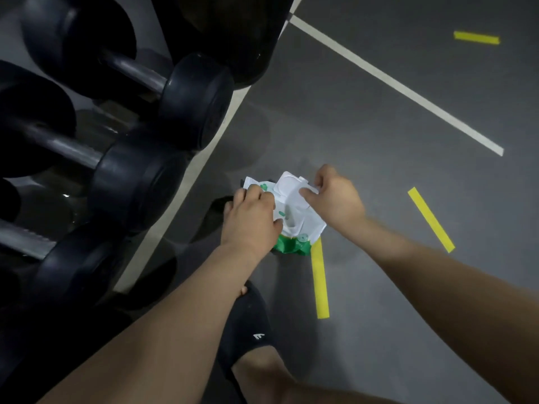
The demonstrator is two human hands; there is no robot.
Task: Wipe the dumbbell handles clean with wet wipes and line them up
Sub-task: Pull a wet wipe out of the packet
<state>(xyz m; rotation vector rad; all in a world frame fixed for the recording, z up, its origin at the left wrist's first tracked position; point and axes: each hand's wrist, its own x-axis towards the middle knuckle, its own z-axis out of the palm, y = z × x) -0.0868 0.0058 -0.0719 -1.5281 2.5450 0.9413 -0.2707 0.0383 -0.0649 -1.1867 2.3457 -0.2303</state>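
A white and green pack of wet wipes (294, 223) lies on the grey floor, its white lid flipped up. My left hand (250, 220) grips the pack's left side and holds it down. My right hand (335, 199) pinches a white wipe (309, 189) at the pack's opening. Black dumbbells with steel handles (137, 74) (70, 150) lie side by side on a rack at the left. A third handle (20, 237) shows at the lower left edge.
My foot in a black slipper (248, 325) stands just below the pack. Yellow tape strips (319, 281) (430, 218) and white floor lines (393, 83) mark the grey floor. A dark rounded object (233, 30) stands behind the rack at the top.
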